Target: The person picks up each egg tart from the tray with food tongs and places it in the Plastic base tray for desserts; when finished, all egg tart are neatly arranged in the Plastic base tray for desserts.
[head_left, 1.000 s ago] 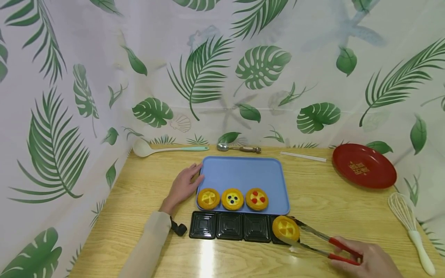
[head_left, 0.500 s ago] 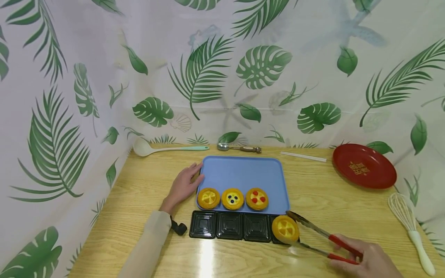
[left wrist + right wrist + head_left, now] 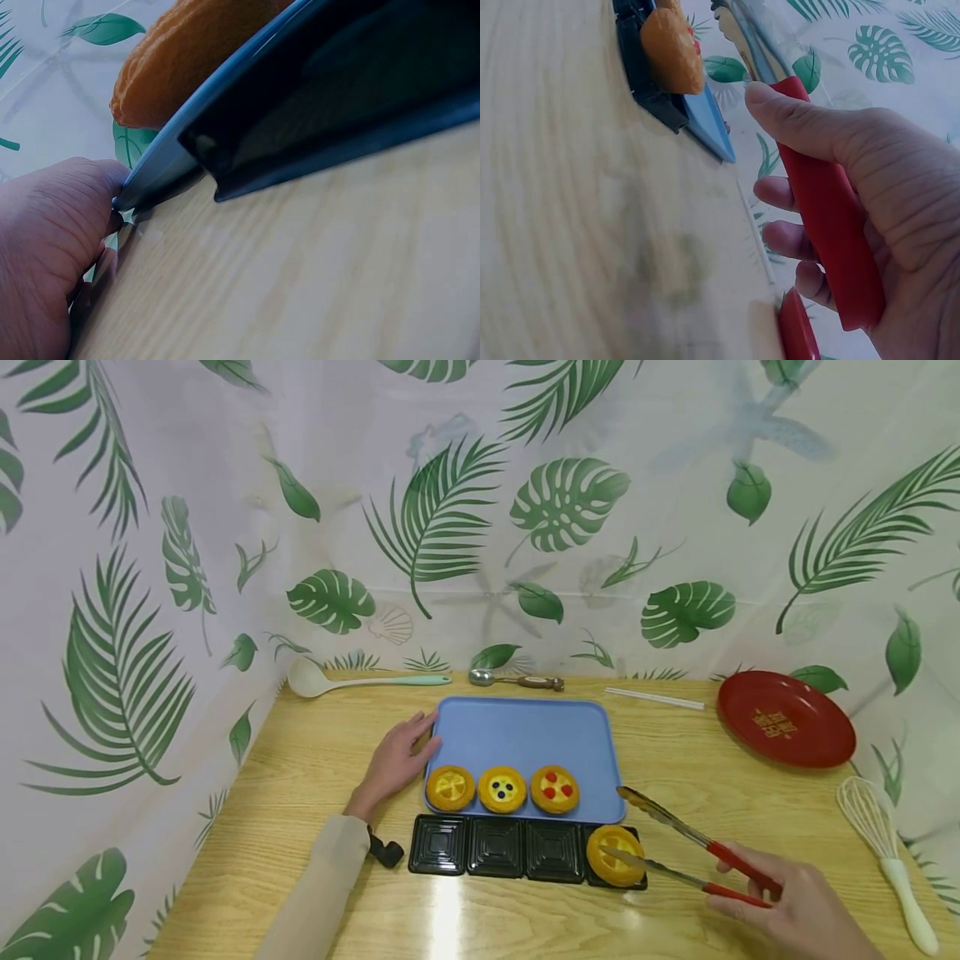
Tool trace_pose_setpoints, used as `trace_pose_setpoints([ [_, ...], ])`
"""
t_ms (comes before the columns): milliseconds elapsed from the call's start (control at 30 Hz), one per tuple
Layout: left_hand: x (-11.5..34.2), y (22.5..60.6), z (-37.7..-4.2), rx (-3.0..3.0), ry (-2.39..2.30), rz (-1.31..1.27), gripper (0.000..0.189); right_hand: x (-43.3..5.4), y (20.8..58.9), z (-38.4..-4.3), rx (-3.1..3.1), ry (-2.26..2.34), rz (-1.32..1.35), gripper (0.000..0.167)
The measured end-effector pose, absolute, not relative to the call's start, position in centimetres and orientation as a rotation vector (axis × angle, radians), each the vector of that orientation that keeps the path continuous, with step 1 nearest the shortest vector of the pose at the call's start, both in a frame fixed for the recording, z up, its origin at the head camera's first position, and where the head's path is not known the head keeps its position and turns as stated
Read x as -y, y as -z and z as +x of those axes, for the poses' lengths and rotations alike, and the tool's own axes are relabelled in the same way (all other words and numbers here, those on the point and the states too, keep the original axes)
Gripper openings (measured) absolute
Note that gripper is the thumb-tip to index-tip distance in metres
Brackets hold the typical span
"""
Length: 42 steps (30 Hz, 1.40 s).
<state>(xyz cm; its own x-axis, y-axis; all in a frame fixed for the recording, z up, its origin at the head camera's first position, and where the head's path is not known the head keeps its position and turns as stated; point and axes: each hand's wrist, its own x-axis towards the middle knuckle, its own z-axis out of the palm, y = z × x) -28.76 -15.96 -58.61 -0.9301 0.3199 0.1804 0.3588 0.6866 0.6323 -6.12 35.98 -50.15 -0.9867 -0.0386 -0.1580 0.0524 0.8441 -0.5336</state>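
Observation:
My right hand (image 3: 791, 893) grips metal tongs (image 3: 675, 822) by their red handles (image 3: 821, 217). The tongs' arms are spread wide. Their near tip overlaps a fruit-topped egg tart (image 3: 611, 843) in the rightmost compartment of a black four-square tray (image 3: 495, 847); the far tip is beside the blue tray's right edge. My left hand (image 3: 397, 760) rests at the left edge of the blue tray (image 3: 517, 727), its thumb (image 3: 90, 176) at the rim. Along the blue tray's front sit three tarts: a fruit-wedge tart (image 3: 450, 787), a blueberry tart (image 3: 502, 802) and a strawberry tart (image 3: 562, 802).
Behind the tray lie a ladle (image 3: 307, 681), a spoon (image 3: 517, 680) and white chopsticks (image 3: 656, 697). A red plate (image 3: 817, 718) leans against the patterned cloth at the back right. A whisk (image 3: 888, 852) lies at the right edge of the wooden table (image 3: 720, 777).
The tongs have spread apart and let go of the tart, which stays in the black tray's right compartment. The far tip has moved up and back. The left hand stays put.

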Motion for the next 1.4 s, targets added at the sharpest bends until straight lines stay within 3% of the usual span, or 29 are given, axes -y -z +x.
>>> trace_pose_setpoints([
  [233,16.0,58.8,-28.9,2.829,1.075,-0.578,0.056,-35.1,49.4,-7.8,-3.105,0.906,-0.262,0.060],
  [567,16.1,58.7,-28.9,2.821,1.093,-0.589,0.057,-34.0,48.4,-10.8,-3.205,0.825,-0.500,0.054],
  [1400,16.2,58.6,-29.0,2.838,1.091,-0.556,0.057,-32.0,46.3,-14.0,-3.064,0.475,-0.540,0.073],
])
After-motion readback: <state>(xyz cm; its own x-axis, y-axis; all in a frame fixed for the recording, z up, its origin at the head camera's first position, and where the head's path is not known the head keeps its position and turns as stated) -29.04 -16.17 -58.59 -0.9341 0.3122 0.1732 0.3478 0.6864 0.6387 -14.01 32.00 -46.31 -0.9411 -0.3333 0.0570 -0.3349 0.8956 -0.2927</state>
